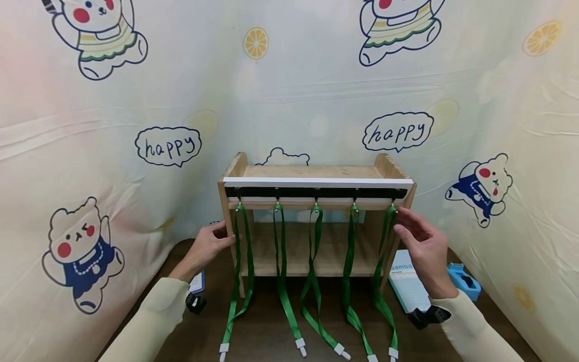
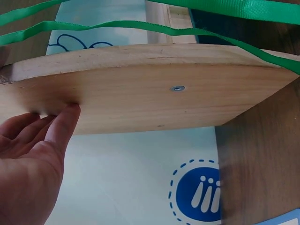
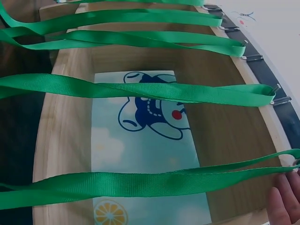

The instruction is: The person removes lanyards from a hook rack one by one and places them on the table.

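A small wooden shelf point(image 1: 312, 241) stands on the table, with a black hook strip point(image 1: 296, 192) along its upper front. Several green lanyards with white clips hang from the hooks, among them a left-end lanyard point(image 1: 249, 241) and a right-end lanyard point(image 1: 384, 241). My left hand point(image 1: 210, 246) is at the shelf's left side; in the left wrist view its fingertips press against the outer face of the side panel point(image 2: 131, 96). My right hand point(image 1: 425, 246) is at the right side, fingers extended, fingertips right by the top of the right-end lanyard point(image 3: 140, 185).
Right of the shelf lie a light blue notepad point(image 1: 407, 281) and a blue holder point(image 1: 463, 281). A blue-edged card point(image 1: 197, 282) lies by the left forearm. A printed cloth point(image 1: 312, 90) hangs behind and on both sides of the dark table point(image 1: 271, 327).
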The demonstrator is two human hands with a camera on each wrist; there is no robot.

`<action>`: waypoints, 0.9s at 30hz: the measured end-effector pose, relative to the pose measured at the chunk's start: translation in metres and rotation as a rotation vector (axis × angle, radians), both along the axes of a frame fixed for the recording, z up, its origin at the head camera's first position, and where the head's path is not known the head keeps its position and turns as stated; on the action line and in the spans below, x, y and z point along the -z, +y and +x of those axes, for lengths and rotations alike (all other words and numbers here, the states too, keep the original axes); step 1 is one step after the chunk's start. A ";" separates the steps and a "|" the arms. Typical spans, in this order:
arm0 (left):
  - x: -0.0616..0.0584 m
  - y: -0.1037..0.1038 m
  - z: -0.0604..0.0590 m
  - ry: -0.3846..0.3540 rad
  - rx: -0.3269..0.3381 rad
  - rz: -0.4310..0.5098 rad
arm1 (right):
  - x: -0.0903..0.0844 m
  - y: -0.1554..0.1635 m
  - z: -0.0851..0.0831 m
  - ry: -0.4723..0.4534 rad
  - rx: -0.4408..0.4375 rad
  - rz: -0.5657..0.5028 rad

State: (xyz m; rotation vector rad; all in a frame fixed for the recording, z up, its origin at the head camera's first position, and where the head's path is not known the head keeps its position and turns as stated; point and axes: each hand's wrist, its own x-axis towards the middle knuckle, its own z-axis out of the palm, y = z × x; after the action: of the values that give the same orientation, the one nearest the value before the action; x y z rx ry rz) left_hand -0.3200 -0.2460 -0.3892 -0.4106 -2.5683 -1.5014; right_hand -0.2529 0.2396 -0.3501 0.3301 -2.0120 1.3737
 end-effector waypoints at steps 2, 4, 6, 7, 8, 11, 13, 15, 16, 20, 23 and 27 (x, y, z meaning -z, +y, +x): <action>0.000 0.000 0.000 -0.006 0.001 0.002 | 0.000 -0.001 -0.001 -0.023 0.018 -0.004; -0.001 0.000 0.000 -0.010 0.002 0.006 | 0.001 -0.002 -0.001 -0.042 0.036 -0.012; -0.001 0.000 0.000 -0.012 0.003 0.008 | 0.002 -0.003 -0.003 -0.058 0.050 -0.016; -0.001 0.000 0.001 -0.013 0.004 0.009 | 0.002 -0.004 -0.003 -0.067 0.060 -0.021; -0.001 0.000 0.001 -0.014 0.001 0.009 | 0.002 -0.005 -0.004 -0.075 0.068 -0.028; -0.002 0.000 0.001 -0.015 -0.002 0.005 | 0.002 -0.009 -0.005 -0.090 0.085 -0.046; -0.002 0.000 0.001 -0.016 -0.001 0.007 | 0.001 -0.012 -0.006 -0.097 0.100 -0.055; -0.002 -0.001 0.001 -0.015 0.003 0.013 | 0.001 -0.014 -0.007 -0.097 0.098 -0.052; -0.002 -0.001 0.001 -0.014 0.005 0.016 | 0.001 -0.015 -0.007 -0.093 0.096 -0.053; -0.002 -0.001 0.001 -0.010 0.014 0.022 | 0.001 -0.020 -0.009 -0.075 0.064 -0.054; -0.002 -0.001 0.001 -0.007 0.017 0.017 | 0.002 -0.024 -0.009 -0.066 0.025 -0.073; -0.001 -0.001 0.002 -0.006 0.015 0.010 | 0.002 -0.027 -0.011 -0.054 -0.018 -0.104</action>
State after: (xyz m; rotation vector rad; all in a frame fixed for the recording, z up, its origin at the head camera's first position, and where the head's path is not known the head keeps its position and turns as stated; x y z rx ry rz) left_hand -0.3179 -0.2469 -0.3883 -0.4267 -2.5666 -1.5218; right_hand -0.2637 0.2124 -0.3518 0.2677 -1.9771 1.5069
